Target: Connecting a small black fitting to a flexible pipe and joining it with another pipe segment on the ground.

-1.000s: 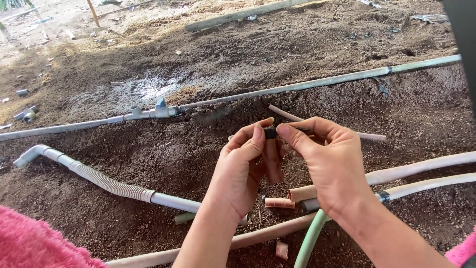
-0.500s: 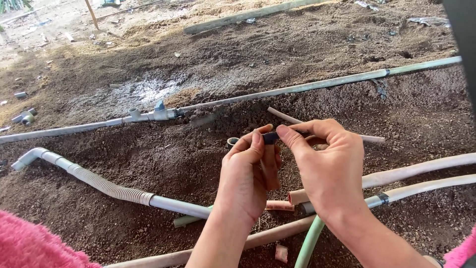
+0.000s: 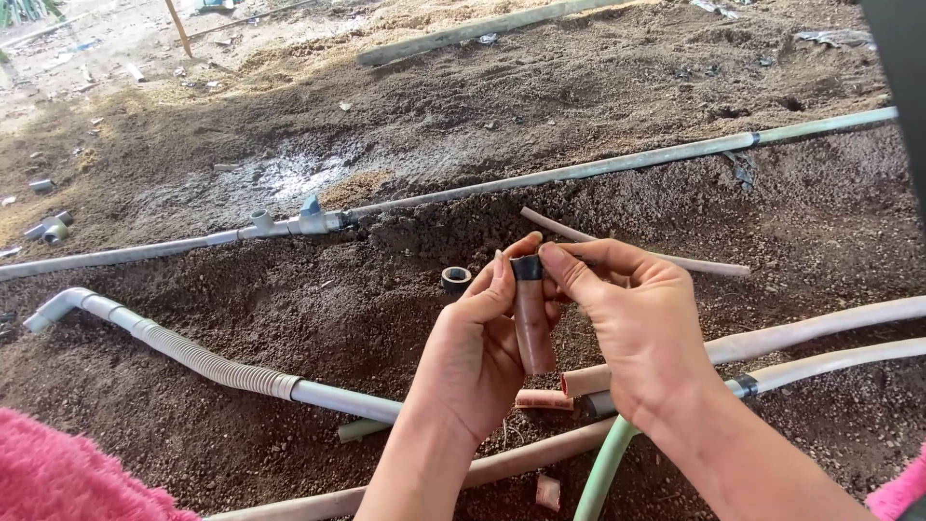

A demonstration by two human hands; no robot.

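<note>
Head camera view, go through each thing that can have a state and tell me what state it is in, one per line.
Short brown pipe piece: upright, held in both hands, dark ring on its top end.
Left hand: fingers closed round the pipe piece.
Right hand: fingertips pinching the top.
Black ring: lying loose on the soil.
Long grey pipe: lying across the soil, joined at a valve fitting.
Ribbed hose: joined to a smooth pipe.
Soil: wet patch.

An outdoor plot of bare soil (dark, damp), crossed by irrigation pipes and hoses.
</note>
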